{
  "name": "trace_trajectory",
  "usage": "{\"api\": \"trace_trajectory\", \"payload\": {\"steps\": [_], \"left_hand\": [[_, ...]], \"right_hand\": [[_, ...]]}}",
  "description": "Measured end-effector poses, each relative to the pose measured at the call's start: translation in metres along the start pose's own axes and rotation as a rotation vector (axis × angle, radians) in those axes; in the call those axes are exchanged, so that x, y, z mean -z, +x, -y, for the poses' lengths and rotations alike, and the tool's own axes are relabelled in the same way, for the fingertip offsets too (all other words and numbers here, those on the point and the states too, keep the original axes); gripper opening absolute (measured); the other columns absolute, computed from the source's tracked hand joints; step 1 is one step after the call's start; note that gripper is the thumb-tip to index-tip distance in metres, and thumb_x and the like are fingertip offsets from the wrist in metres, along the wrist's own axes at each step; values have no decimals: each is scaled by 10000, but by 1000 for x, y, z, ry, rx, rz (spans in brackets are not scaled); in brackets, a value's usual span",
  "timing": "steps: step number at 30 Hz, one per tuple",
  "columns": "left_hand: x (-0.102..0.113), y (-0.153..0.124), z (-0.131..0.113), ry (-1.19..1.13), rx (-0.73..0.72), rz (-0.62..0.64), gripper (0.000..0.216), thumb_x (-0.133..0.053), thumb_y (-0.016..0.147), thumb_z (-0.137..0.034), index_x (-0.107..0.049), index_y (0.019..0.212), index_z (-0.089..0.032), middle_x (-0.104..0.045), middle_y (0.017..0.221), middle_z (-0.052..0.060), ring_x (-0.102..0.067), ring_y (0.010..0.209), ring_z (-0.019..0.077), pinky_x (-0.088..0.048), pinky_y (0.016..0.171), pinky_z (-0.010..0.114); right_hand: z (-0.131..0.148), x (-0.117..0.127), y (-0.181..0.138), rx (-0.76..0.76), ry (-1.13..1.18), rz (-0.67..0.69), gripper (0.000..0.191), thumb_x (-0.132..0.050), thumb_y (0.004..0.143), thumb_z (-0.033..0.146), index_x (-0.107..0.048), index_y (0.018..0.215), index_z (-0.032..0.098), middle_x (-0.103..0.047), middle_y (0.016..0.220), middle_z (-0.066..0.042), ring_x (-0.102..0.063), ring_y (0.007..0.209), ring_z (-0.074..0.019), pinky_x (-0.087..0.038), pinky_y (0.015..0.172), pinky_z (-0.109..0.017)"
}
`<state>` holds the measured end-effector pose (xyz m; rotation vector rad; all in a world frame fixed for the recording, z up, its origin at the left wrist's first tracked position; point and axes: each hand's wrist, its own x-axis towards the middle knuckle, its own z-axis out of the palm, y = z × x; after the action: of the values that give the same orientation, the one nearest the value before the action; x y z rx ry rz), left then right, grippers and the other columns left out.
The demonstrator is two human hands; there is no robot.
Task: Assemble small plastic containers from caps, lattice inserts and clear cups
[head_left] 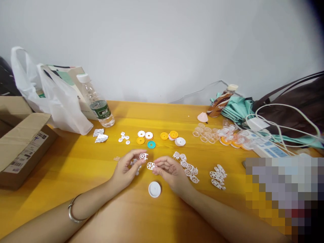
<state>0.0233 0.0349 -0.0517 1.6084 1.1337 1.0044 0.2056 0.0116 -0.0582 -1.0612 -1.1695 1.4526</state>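
Two bare forearms [227, 213] are stretched over the table [121, 222], with a bracelet [71, 212] worn on the left one. By the left hand [127, 167], one white spoked piece [143, 156] is pinched between thumb and fingers; by the right hand [173, 172], another spoked piece [151, 165] is clamped at its edge. Both are held up beyond a round white lid [154, 189], close together but apart, probably by their edges so that the faces are left uncovered. Loose parts are laid out by kind, apparently so that each can be reached easily. One lid, five small knobs [127, 137] at the left and two foil pieces [101, 138] are counted. At least four discs [151, 144] are shown in one cluster and at least four rounds [164, 136] in the next. Two piles of spare spoked parts [194, 179] are overlapped, so no exact count can be given; nor can the clear cups [204, 139] be counted. Two bottles [102, 113] are stood farther back.
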Motion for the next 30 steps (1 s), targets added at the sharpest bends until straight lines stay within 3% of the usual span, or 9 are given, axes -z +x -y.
{"api": "trace_trajectory", "payload": {"steps": [11, 30], "left_hand": [[-1, 0, 1, 7, -30, 49, 252, -520, 846, -325, -565, 1035, -164, -568, 778, 10, -481, 514, 52, -427, 504, 184], [0, 0, 3, 36, -102, 53, 249, -528, 846, -310, -587, 1035, -158, -608, 901, 58, -541, 648, 89, -453, 589, 202]], "right_hand": [[0, 0, 0, -18, -2, 13, 179, -707, 678, 259, -605, 818, 211, -648, 743, 10, -621, 719, -122, -505, 729, -281], [-1, 0, 1, -20, 17, 30, 192, -723, 659, 260, -606, 800, 205, -640, 729, 15, -605, 713, -118, -487, 727, -275]]}}
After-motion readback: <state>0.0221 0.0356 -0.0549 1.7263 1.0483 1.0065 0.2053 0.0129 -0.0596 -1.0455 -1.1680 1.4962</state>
